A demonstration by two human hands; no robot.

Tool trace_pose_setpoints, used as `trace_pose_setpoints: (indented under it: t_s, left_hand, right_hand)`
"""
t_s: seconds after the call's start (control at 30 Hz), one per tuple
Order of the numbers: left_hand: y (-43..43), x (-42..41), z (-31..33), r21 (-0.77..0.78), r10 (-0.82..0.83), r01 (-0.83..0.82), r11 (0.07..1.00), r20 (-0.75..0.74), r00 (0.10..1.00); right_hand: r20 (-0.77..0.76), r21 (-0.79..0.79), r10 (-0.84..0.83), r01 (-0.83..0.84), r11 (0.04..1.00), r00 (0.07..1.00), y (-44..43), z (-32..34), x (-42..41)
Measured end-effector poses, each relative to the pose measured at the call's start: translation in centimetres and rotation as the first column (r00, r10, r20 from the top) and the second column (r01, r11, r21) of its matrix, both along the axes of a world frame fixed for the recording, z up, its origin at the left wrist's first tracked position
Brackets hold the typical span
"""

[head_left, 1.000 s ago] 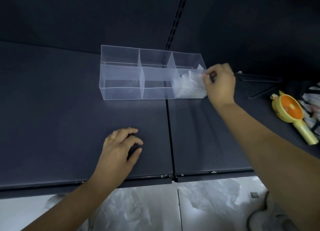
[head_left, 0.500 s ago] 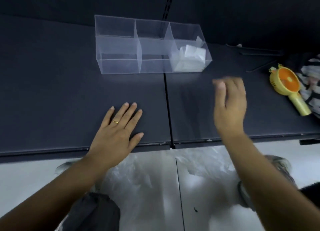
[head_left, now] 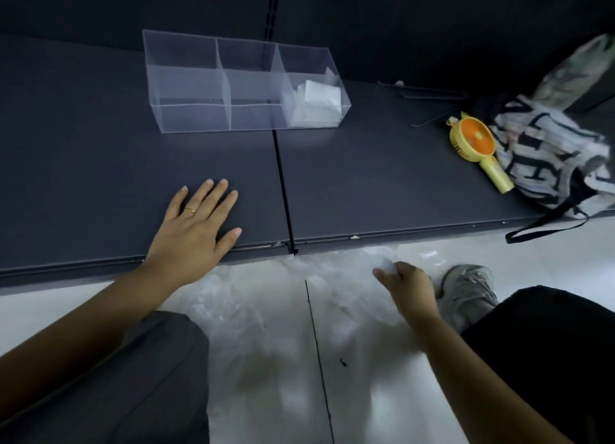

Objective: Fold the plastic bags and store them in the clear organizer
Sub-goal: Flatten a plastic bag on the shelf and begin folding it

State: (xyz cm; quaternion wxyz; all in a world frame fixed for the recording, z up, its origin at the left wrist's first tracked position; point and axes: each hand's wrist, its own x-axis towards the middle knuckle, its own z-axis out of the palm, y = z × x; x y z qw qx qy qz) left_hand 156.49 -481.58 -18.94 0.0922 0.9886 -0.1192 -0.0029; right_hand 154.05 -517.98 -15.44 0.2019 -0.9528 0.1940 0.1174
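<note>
Shelf point(head_left: 366, 184): dark and flat, with a seam between two panels. A thin bag laid across that seam to be folded may snag or crease unevenly.

Floor point(head_left: 382, 393): the loose plastic bags point(head_left: 253, 310) lie heaped here, against the shelf's front edge and between the person's knees. The film is clear on pale tile, so single bags are hard to tell apart. One pull is likely to bring up several together or drag the heap.

Clear organizer point(head_left: 186, 114): stands toward the back of the shelf, unsecured. The folded bags point(head_left: 316, 100) fill its right compartment and the other two appear empty. Pressing more into the full side could slide the light box or spring the stack loose.

Patterned bag point(head_left: 549, 157) and fan point(head_left: 472, 140): both lie near the right working area and could be knocked by a wide sweep.

Shoe point(head_left: 466, 287): just beside the heap, so it may pin a bag.

Left hand point(head_left: 196, 224): flat on the shelf with its fingers spread, holding nothing.

Right hand point(head_left: 409, 287): fingers curled, pinching film at the top of the heap. Blur hides how much is caught, and a weak pinch may slip.
</note>
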Motion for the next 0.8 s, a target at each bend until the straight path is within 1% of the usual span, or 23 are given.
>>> trace_pose_setpoints:
  t_s: [0.03,0.1,0.17,0.2,0.23,0.27,0.3,0.33,0.37,0.4,0.43,0.47,0.53,0.6,0.67,0.7,0.73,0.77,0.8]
  left_hand:
    - [0.0,0.0,0.0,-0.005,-0.003,0.003,1.000,-0.002,1.000]
    - [0.0,-0.1,0.0,-0.006,-0.007,0.007,1.000,-0.028,1.000]
    - [0.2,-0.1,0.2,-0.027,-0.009,0.007,1.000,-0.056,0.998]
    - [0.3,0.0,0.4,-0.040,-0.010,0.006,0.999,-0.082,0.997]
    - [0.4,0.2,0.7,-0.059,-0.010,0.003,0.998,-0.123,0.992]
    - [0.5,0.5,1.1,-0.089,-0.012,-0.004,0.996,-0.185,0.983]
    - [0.6,0.9,2.0,-0.144,-0.020,-0.022,0.989,-0.278,0.960]
    - [0.7,1.2,3.4,-0.242,-0.032,-0.078,0.967,-0.420,0.907]
    - [0.9,1.4,5.3,-0.389,-0.072,-0.182,0.903,-0.554,0.829]
    - [1.1,1.6,7.4,-0.540,-0.152,-0.305,0.784,-0.644,0.750]
    - [1.2,1.6,9.6,-0.652,-0.251,-0.379,0.657,-0.663,0.705]
    - [1.0,1.5,11.7,-0.724,-0.331,-0.383,0.573,-0.632,0.701]
    - [0.4,1.5,15.5,-0.810,-0.432,-0.334,0.481,-0.551,0.714]
    - [-0.5,1.8,18.5,-0.835,-0.472,-0.315,0.452,-0.524,0.709]
    - [-1.3,2.0,20.3,-0.828,-0.434,-0.325,0.456,-0.526,0.732]
    - [-1.5,2.2,20.6,-0.829,-0.377,-0.343,0.441,-0.518,0.768]
    - [-1.6,2.3,20.5,-0.833,-0.302,-0.383,0.399,-0.513,0.803]
    - [-1.7,2.5,20.1,-0.835,-0.225,-0.437,0.334,-0.521,0.823]
    - [-1.8,2.7,19.6,-0.832,-0.156,-0.496,0.249,-0.540,0.827]
  right_hand:
    - [0.015,0.023,0.049,-0.049,0.999,0.999,0.0,2.0,0.3]
    - [0.046,0.164,0.130,-0.136,0.977,0.990,0.1,6.4,0.9]
    - [0.045,0.367,0.172,-0.176,0.913,0.984,1.1,11.7,1.6]
    - [0.046,0.434,0.190,-0.191,0.880,0.981,1.7,14.1,2.2]
    - [0.055,0.463,0.224,-0.224,0.858,0.973,2.4,16.4,3.0]
    - [0.064,0.486,0.263,-0.260,0.834,0.963,3.2,18.3,4.0]
    - [0.068,0.524,0.282,-0.275,0.806,0.957,4.2,20.0,5.0]
    - [0.066,0.587,0.271,-0.257,0.768,0.960,5.1,21.3,6.2]
    - [0.060,0.662,0.238,-0.218,0.717,0.969,6.0,22.4,7.4]
    - [0.047,0.728,0.211,-0.178,0.661,0.976,6.9,23.3,8.5]
    - [0.022,0.784,0.199,-0.140,0.604,0.980,7.8,24.2,9.4]
    - [-0.015,0.832,0.202,-0.100,0.546,0.979,8.7,25.0,10.1]
    - [-0.085,0.887,0.233,-0.034,0.461,0.969,10.2,26.1,11.1]
    - [-0.107,0.906,0.245,-0.007,0.423,0.964,11.2,26.3,12.0]
    - [-0.128,0.912,0.195,0.038,0.409,0.972,11.7,25.9,13.0]
    - [-0.163,0.907,0.153,0.087,0.412,0.975,11.9,25.5,13.6]
    - [-0.175,0.886,0.095,0.115,0.450,0.980,12.0,24.9,14.1]
    - [-0.147,0.849,0.023,0.114,0.516,0.989,12.1,24.1,14.4]
    - [-0.069,0.794,-0.062,0.093,0.601,0.996,12.2,23.2,14.5]
